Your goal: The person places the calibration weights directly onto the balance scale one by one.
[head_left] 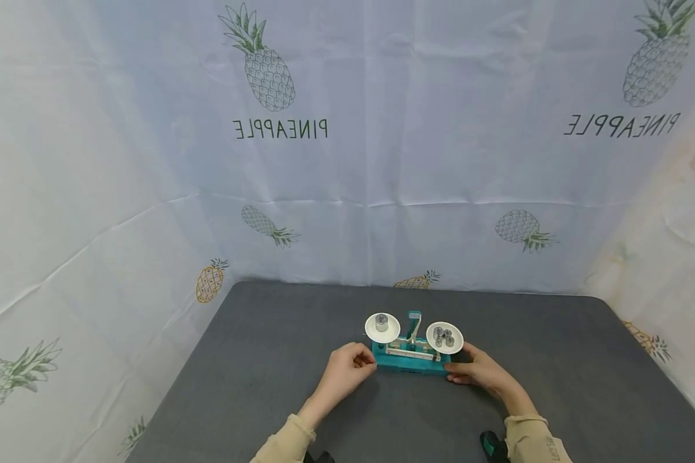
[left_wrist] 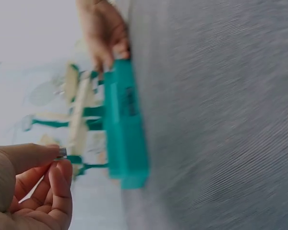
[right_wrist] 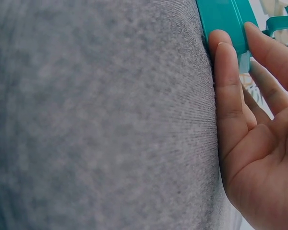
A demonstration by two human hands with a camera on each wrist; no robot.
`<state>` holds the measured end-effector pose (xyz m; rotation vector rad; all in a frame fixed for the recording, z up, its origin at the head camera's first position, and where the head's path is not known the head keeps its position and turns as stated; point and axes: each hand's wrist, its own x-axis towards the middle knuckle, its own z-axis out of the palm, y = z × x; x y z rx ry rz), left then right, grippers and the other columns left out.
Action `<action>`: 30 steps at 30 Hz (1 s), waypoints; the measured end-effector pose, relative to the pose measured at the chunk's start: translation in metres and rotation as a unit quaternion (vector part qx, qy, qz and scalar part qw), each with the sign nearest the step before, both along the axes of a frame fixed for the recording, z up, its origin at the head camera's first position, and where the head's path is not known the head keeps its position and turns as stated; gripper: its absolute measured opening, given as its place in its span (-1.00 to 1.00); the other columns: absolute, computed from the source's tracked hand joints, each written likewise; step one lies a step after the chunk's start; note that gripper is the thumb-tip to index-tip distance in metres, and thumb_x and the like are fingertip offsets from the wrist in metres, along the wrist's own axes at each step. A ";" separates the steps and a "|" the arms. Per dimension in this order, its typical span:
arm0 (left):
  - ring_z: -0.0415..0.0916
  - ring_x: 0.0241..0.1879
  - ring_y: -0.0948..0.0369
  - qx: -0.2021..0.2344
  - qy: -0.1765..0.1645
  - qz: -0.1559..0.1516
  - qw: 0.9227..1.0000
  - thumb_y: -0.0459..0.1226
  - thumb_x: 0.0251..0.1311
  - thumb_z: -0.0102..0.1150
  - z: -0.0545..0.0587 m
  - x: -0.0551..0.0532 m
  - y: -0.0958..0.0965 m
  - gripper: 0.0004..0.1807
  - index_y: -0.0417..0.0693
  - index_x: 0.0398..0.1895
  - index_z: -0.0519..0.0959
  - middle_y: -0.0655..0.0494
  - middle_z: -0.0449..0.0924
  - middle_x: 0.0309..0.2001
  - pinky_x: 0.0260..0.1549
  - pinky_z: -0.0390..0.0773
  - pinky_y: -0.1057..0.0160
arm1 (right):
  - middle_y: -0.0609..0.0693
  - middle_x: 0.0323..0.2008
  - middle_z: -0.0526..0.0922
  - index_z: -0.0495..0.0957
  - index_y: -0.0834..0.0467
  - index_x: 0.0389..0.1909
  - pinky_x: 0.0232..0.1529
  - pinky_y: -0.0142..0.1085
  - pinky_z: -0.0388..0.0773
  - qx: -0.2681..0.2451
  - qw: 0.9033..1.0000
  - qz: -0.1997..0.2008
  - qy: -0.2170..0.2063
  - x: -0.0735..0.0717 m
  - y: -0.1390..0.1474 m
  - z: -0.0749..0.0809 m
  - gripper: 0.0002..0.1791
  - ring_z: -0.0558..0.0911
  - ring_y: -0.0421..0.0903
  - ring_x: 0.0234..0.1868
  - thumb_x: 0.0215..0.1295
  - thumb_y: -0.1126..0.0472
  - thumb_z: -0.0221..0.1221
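Observation:
A teal balance scale (head_left: 411, 365) with two white pans stands on the dark table. One larger silver weight (head_left: 381, 323) sits in the left pan (head_left: 375, 334), and several smaller silver weights (head_left: 443, 336) stand together in the right pan (head_left: 454, 350). My left hand (head_left: 345, 372) is just off the base's left end. Between its thumb and forefinger it pinches a small metal weight (left_wrist: 62, 152), mostly hidden by the fingertips. At the other end, my right hand (head_left: 479, 372) grips the teal base (right_wrist: 224, 19), thumb and fingers on different sides of it.
The grey table (head_left: 278, 328) has a white cloth (head_left: 336, 244) printed with pineapples hanging behind it and at both sides. A black and green object (head_left: 491, 445) lies near the right sleeve (head_left: 533, 437) at the front.

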<state>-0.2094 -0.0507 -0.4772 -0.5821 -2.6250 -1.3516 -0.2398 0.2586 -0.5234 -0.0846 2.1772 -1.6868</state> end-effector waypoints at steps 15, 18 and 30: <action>0.46 -0.45 0.34 0.004 0.041 0.064 0.997 -0.32 0.05 0.26 0.045 -0.028 0.003 -0.97 -0.09 -0.45 0.63 0.13 0.60 -0.44 -0.46 0.47 0.46 | 0.39 0.04 0.37 -0.22 0.41 0.40 -0.25 -0.29 0.65 -0.009 1.000 0.002 -0.005 0.001 -0.001 0.002 0.00 0.67 -0.14 -0.30 0.17 0.20 0.25; 0.43 -0.48 0.34 -0.006 0.037 0.064 0.997 -0.32 0.06 0.24 0.044 -0.032 0.007 -0.95 -0.13 -0.46 0.63 0.11 0.60 -0.46 -0.49 0.45 0.46 | 0.34 0.01 0.40 -0.21 0.40 0.40 -0.24 -0.30 0.65 -0.010 1.000 0.000 -0.007 0.000 -0.001 0.002 0.00 0.67 -0.14 -0.31 0.17 0.20 0.26; 0.44 -0.46 0.29 -0.058 0.045 0.078 0.994 -0.37 0.00 0.23 0.041 -0.039 0.016 -0.93 -0.04 -0.51 0.67 0.13 0.63 -0.48 -0.43 0.41 0.39 | 0.43 0.08 0.31 -0.20 0.40 0.40 -0.25 -0.29 0.65 -0.010 1.000 -0.005 -0.006 0.000 -0.001 0.000 -0.01 0.67 -0.13 -0.31 0.16 0.21 0.26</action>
